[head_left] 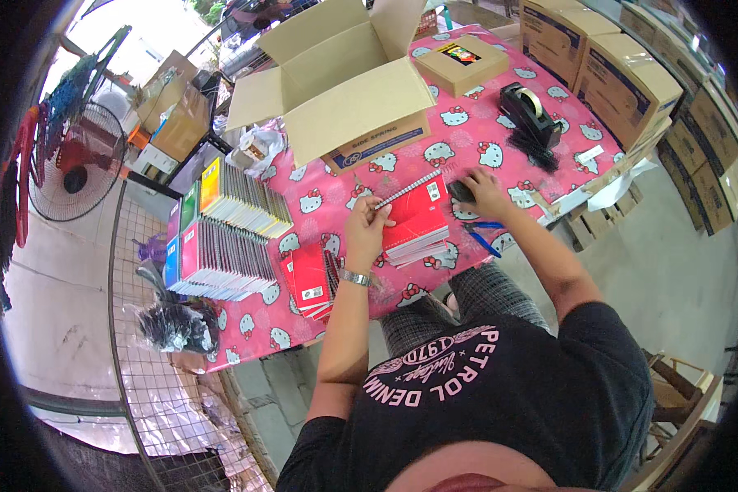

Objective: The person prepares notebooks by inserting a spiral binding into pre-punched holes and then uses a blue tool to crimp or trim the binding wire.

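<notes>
Two hands apart on pink table (500,131): left hand (367,223) pinching spiral edge of red notebook stack (416,220), right hand (482,193) over small dark object (459,191), grip unclear. Open box (336,74) far, tape dispenser (530,111) far right.

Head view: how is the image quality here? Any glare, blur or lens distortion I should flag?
Head view: strong fisheye bending, with a black vignette around the rim; the table edges and stacked boxes curve. Daylight blows out the upper left corner near the fan. Lighting on the table is even and soft, with faint shadows. The left hand, right hand and red notebooks are reasonably sharp.
</notes>
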Demonstrator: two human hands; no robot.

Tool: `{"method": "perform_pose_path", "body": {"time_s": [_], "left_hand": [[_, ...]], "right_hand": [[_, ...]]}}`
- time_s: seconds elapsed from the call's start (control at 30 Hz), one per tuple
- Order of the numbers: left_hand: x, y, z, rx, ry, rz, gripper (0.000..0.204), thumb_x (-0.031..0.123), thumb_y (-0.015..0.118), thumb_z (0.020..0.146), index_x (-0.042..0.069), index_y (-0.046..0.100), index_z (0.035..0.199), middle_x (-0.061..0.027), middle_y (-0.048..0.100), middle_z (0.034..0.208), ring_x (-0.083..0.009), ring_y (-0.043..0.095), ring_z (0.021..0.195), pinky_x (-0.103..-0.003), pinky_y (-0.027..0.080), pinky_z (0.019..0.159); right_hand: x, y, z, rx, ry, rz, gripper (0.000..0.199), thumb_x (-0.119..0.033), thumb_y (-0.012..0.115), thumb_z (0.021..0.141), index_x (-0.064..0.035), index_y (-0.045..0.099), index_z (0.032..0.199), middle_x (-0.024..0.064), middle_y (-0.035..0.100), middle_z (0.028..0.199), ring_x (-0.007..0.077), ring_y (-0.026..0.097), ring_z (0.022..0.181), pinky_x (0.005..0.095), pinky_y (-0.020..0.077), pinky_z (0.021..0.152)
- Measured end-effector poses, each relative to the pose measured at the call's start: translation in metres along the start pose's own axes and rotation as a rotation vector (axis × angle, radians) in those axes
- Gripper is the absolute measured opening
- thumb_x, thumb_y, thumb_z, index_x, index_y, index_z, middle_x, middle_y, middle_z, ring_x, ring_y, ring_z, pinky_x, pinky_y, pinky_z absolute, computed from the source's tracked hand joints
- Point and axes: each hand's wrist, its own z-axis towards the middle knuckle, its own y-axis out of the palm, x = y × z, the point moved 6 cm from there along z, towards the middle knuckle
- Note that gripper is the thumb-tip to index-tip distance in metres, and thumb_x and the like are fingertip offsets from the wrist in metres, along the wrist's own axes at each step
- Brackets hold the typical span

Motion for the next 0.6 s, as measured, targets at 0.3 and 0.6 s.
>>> {"method": "perform_pose_path", "body": {"time_s": [0.3,0.6], "left_hand": [[0.012,0.013,-0.014,0.153,0.114,0.130,0.017,0.011,0.064,0.092,-0.001,0.060,0.103,-0.0023,0.057,0.080,-0.0071,0.058,0.069,-0.025,0.058,0.055],[0.005,0.008,-0.024,0.176,0.106,-0.008,0.015,0.001,0.060,0.091,-0.002,0.061,0.106,-0.0060,0.066,0.086,-0.0118,0.066,0.071,-0.025,0.057,0.061]], "right_hand": [[-0.036,-0.032,-0.122,0.179,0.233,0.176,0.058,-0.025,0.070,0.080,-0.0029,0.050,0.129,0.0188,0.053,0.120,0.0372,0.048,0.116,0.0484,0.0370,0.101],[-0.181,-0.112,-0.048,0.239,-0.245,0.306,0.053,-0.025,0.074,0.078,-0.0067,0.057,0.125,0.0166,0.055,0.117,0.0343,0.054,0.107,0.0435,0.0439,0.092]]}}
